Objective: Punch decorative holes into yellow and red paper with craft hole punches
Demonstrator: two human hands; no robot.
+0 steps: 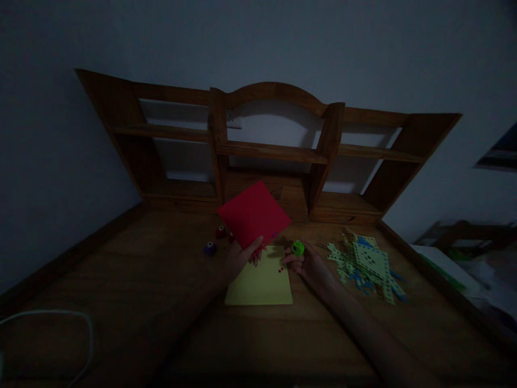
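Note:
My left hand point(243, 254) pinches the lower corner of a red paper sheet point(253, 214) and holds it tilted up above the desk. My right hand point(307, 263) grips a small green paper punch point(298, 248) just right of the sheet. Under both hands a yellow sheet point(260, 283) lies flat on the wooden desk point(141, 302), with a few tiny red bits point(280, 269) on it.
A red punch point(220, 231) and a purple punch point(209, 248) sit left of the red sheet. A pile of punched green and blue paper scraps point(365, 261) lies to the right. A wooden shelf unit point(270, 145) stands at the back. A white cable point(60, 318) loops at the front left.

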